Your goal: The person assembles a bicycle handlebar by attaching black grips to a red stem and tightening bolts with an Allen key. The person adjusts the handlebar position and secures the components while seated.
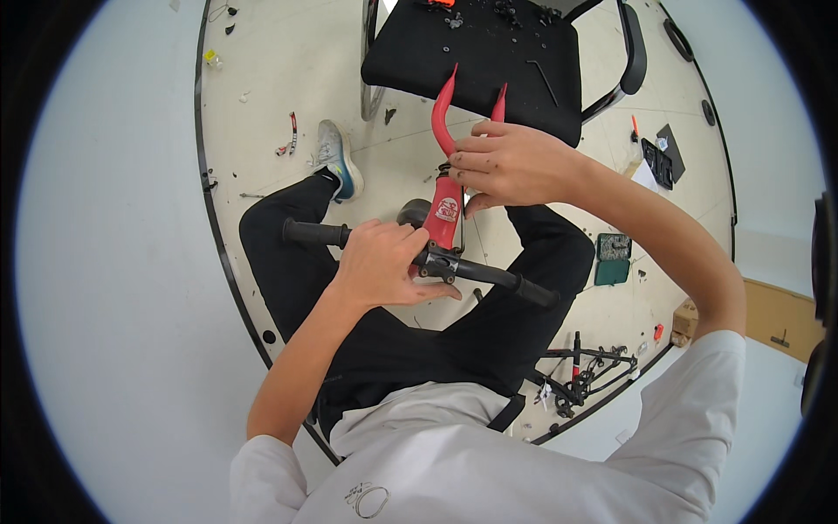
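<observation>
Handlebar: the bar lies crosswise over the seated person's thighs, its black grips out at both ends.
Left hand: this hand grasps the bar just left of the stem, fingers curled over it, thumb stretched out clear below the stem.
Red tube: the tube runs from the stem away from the body, toward the fork.
Right hand: bent fingers of this hand lie at the joint of tube and fork, by a dark ring, with the thumb lower beside the tube; whether it grips or only touches, I cannot tell.
Fork: both red prongs point at the chair, tips overlapping the front of its seat; contact is unclear.
Handling: probably stiff and moderately heavy, awkward more than fragile; the long bar likely swings if held at one end. Painted prongs may be slick, grips less so.
Best hold: the bar close to the stem for balance, plus the fork's crown; the thin tips look poor for leverage.
Chair seat: a hex key and dark small parts lie on it.
Floor: a black bike frame lies to the right.
</observation>
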Motion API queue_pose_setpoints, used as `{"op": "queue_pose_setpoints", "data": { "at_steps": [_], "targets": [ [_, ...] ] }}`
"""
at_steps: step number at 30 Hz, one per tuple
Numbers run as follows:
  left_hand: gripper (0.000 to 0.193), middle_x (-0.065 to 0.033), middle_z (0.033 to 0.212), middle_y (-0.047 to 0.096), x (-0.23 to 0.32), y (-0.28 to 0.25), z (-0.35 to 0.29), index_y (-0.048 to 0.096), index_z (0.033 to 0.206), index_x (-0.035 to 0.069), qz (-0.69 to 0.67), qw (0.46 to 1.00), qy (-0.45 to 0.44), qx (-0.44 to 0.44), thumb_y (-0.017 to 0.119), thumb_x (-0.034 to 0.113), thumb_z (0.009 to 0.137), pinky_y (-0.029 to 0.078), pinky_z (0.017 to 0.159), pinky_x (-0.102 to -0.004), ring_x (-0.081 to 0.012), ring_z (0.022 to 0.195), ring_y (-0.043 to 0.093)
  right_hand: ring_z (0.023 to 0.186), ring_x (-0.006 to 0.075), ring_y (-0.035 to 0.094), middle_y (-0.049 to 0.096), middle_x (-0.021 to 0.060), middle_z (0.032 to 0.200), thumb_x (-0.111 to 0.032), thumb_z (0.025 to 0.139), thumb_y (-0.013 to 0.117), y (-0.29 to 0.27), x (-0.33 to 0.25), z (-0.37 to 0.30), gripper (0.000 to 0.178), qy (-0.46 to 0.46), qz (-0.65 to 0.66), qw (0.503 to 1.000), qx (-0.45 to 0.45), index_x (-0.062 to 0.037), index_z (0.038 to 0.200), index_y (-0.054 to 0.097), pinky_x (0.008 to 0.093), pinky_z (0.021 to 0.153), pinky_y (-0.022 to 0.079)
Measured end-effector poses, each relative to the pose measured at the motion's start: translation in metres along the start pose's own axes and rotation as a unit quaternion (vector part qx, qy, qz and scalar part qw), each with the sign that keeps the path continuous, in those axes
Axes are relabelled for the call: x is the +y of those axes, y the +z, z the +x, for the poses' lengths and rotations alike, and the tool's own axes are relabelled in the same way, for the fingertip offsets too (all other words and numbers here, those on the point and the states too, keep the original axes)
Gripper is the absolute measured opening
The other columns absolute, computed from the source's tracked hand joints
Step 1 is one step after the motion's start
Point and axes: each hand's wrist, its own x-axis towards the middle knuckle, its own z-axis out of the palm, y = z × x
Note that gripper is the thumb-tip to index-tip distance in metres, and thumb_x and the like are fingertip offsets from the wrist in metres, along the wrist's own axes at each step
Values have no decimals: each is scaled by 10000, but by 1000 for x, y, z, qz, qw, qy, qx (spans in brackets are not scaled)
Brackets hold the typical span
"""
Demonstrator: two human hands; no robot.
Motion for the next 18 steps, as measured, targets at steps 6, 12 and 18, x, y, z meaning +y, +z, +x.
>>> {"op": "queue_pose_setpoints", "data": {
  "at_steps": [6, 12, 18],
  "targets": [
    [694, 18, 493, 497, -3, 11, -1, 496, 616, 122, 49, 997, -15, 56, 802, 743, 566, 394, 493, -314, -200, 433, 532, 896, 220, 646, 661, 56, 944, -398, 751, 773, 12, -8, -11, 439, 42, 2, 997, 67, -34, 969, 662, 353, 802, 493],
    [703, -12, 466, 442, 0, 17, 1, 432, 559, 123, 56, 993, -2, 103, 847, 689, 527, 381, 457, -311, -223, 389, 466, 698, 223, 589, 591, 43, 784, -373, 725, 798, 29, -51, -47, 399, 201, 9, 973, 117, -55, 902, 633, 344, 660, 448],
    [697, -11, 462, 478, 5, 17, 3, 463, 553, 123, 87, 991, -8, 98, 811, 727, 543, 389, 465, -315, -212, 393, 497, 616, 196, 554, 496, 23, 652, -373, 775, 801, 30, -131, -50, 393, 429, -48, 887, 163, -95, 702, 533, 324, 577, 409]
  ]
}}
